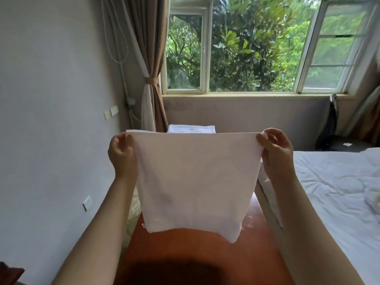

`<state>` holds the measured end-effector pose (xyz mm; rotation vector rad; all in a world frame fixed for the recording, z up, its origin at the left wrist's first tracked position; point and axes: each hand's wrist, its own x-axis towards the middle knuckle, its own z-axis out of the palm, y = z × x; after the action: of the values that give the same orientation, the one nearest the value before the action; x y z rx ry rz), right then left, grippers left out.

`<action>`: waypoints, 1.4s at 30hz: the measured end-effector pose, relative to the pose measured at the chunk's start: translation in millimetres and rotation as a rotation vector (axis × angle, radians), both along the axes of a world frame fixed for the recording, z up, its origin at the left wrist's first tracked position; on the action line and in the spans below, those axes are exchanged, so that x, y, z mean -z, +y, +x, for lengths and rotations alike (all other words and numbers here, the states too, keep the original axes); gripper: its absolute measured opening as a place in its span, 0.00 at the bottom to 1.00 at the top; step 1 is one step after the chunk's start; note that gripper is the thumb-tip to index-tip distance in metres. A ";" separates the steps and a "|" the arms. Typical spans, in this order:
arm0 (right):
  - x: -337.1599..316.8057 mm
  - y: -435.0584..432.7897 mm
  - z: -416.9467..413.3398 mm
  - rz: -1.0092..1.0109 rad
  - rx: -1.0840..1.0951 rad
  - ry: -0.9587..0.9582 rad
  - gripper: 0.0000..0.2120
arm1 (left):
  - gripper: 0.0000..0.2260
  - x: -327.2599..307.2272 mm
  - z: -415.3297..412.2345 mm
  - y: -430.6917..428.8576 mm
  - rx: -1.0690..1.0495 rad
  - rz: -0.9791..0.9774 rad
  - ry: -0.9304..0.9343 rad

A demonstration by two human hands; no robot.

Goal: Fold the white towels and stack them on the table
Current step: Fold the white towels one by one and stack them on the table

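A white towel (193, 182) hangs in the air in front of me, doubled over, its lower edge above the red-brown wooden table (185, 254). My left hand (121, 155) pinches its top left corner. My right hand (275, 151) pinches the top right corner. The top edge is stretched level between both hands. Behind the towel, at the far end of the table, a folded white towel (191, 128) with a small red mark lies flat; the hanging towel hides most of it.
A bed with white sheets (333, 192) runs along the right side, with a crumpled white cloth (373, 198) on it at the right edge. A grey wall (51, 120) is close on the left. A brown curtain (152, 58) and a window (246, 48) are ahead.
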<state>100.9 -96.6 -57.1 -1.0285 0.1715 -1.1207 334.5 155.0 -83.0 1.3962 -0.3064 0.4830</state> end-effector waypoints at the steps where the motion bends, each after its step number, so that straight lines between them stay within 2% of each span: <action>1: -3.9 2.1 1.5 0.004 0.013 0.000 0.12 | 0.03 -6.9 -2.0 -3.0 0.010 -0.001 -0.015; 4: -11.6 4.7 5.1 0.044 0.047 -0.011 0.12 | 0.03 -24.5 -2.8 -7.4 0.024 -0.006 -0.034; 9: -15.8 6.8 2.7 -0.006 0.081 -0.011 0.10 | 0.03 -33.6 -3.1 0.3 -0.002 -0.019 -0.042; 16: -13.5 8.5 0.9 -0.065 0.143 -0.021 0.11 | 0.03 -28.8 -7.9 9.5 -0.106 -0.012 -0.114; 20: 4.9 -3.7 15.0 -0.091 0.174 0.048 0.11 | 0.03 -11.6 6.6 -1.2 -0.137 0.019 -0.091; 24: 49.1 -29.1 51.9 -0.026 0.223 0.205 0.11 | 0.04 30.7 40.0 -29.8 -0.173 0.169 0.046; 27: 93.0 -57.5 86.8 0.014 0.248 0.368 0.11 | 0.06 73.9 74.4 -55.7 -0.126 0.372 0.218; 32: 174.2 -110.9 142.3 0.047 0.165 0.649 0.13 | 0.10 148.1 130.0 -91.0 -0.034 0.765 0.497; 35: 214.5 -132.4 161.3 0.044 0.138 0.819 0.11 | 0.11 183.5 147.7 -104.7 -0.002 0.918 0.580; 38: 241.3 -153.4 179.1 0.022 0.109 0.921 0.11 | 0.10 210.5 165.9 -122.3 -0.011 0.914 0.648; 42: 257.6 -168.5 196.5 -0.023 0.126 0.991 0.11 | 0.08 235.2 186.5 -141.6 0.000 0.719 0.721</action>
<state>297.4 -265.1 -314.7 -1.5389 1.0214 -0.6323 521.0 13.3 -318.2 2.1600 0.1339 -0.1853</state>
